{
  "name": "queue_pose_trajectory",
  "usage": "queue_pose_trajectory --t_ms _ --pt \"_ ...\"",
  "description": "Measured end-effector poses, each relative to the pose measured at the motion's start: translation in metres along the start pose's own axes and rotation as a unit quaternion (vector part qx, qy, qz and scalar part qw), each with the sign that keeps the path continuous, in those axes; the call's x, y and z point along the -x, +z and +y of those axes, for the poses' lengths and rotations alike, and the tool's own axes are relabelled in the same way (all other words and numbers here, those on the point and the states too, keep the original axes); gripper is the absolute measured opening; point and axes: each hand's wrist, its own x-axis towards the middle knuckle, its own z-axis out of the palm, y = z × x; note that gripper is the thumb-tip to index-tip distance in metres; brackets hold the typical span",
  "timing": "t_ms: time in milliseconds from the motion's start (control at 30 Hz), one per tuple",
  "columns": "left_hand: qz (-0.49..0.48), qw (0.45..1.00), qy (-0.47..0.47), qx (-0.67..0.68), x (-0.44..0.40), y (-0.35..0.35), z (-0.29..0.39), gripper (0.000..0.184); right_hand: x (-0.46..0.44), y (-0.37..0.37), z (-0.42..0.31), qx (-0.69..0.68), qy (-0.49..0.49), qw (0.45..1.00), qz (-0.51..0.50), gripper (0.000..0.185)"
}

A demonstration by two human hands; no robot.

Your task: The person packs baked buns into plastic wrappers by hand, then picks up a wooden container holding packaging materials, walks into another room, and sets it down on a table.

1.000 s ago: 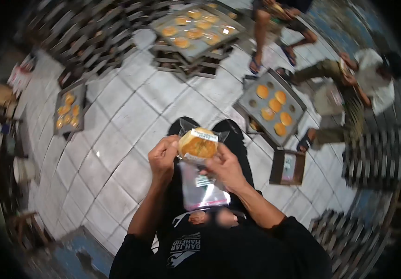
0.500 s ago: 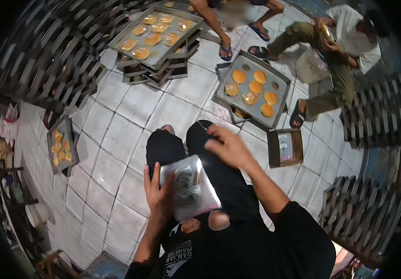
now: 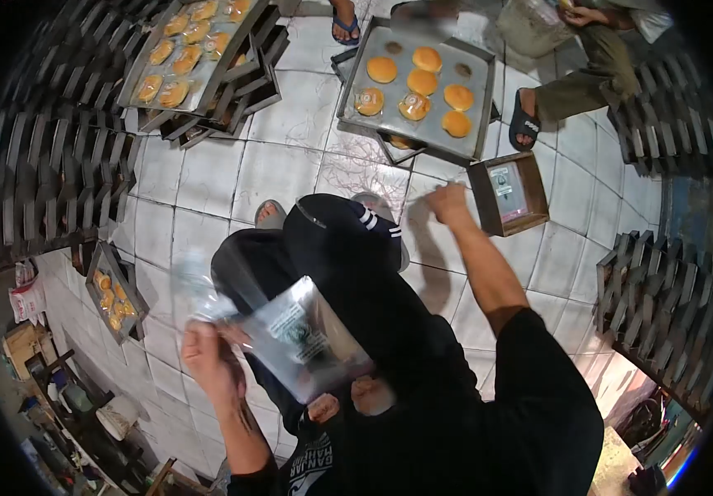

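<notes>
My left hand [image 3: 208, 355] is closed around the edge of a clear plastic bag [image 3: 195, 285], which is smeared by motion. Beside it, a stack of printed clear plastic bags [image 3: 294, 331] lies tilted on my lap. My right hand [image 3: 447, 202] is stretched forward over the floor, fingers curled, just left of a wooden box [image 3: 530, 186]. Whether it holds anything is hidden. More printed bags [image 3: 505, 190] lie inside that box. Beyond my right hand is a metal tray [image 3: 423, 140] with several round buns [image 3: 423, 81], two of them in clear wrappers.
Another stacked tray [image 3: 208, 99] of wrapped buns stands front left, and a small tray [image 3: 129, 331] of buns sits at the left. Stacked dark trays [image 3: 662, 306] rise on both sides. A person's sandalled foot [image 3: 526, 124] is beside the bun tray.
My left hand has moved left off the bag stack, with a bag now in it. My right hand has reached forward and right toward the box. The view has shifted.
</notes>
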Motion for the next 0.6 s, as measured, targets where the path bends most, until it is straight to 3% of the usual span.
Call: queue_pose_trajectory --t_ms 33,67,133,200,233,333,367,467,533,600 --pt "0.034 0.999 -0.001 0.033 -0.016 0.004 0.001 0.025 0.001 -0.01 0.013 0.057 0.056 0.992 -0.096 0.043" --pt "0.154 0.987 -0.022 -0.026 -0.026 0.035 0.01 0.027 -0.016 -0.016 0.03 -0.18 0.116 0.966 -0.145 0.042" --pt "0.141 0.989 -0.036 0.006 -0.04 0.028 -0.013 0.027 -0.066 -0.013 0.091 -0.317 0.078 0.936 -0.135 0.048" --pt "0.131 0.989 -0.041 -0.051 -0.044 0.024 -0.031 0.027 -0.101 -0.019 0.131 -0.202 0.101 0.969 0.095 0.048" --pt "0.127 0.988 -0.039 -0.079 -0.049 0.023 -0.039 0.027 -0.135 -0.001 0.164 -0.268 0.143 0.94 0.158 0.05" --pt "0.143 0.978 -0.021 -0.153 -0.055 0.034 -0.038 0.025 -0.193 0.014 0.235 -0.283 0.185 0.895 0.292 0.047" --pt "0.162 0.972 -0.032 -0.166 -0.054 0.032 -0.037 0.025 -0.169 -0.029 0.194 -0.252 0.265 0.895 0.255 0.054" --pt "0.201 0.959 -0.03 -0.196 -0.057 0.041 -0.036 0.025 -0.218 0.01 0.245 -0.234 0.321 0.859 0.323 0.078" --pt "0.185 0.956 -0.018 -0.228 -0.059 0.043 -0.034 0.025 -0.213 -0.003 0.234 -0.266 0.344 0.862 0.26 0.092" --pt "0.17 0.957 -0.029 -0.231 -0.059 0.041 -0.031 0.024 -0.214 0.0 0.235 -0.302 0.344 0.857 0.237 0.087"
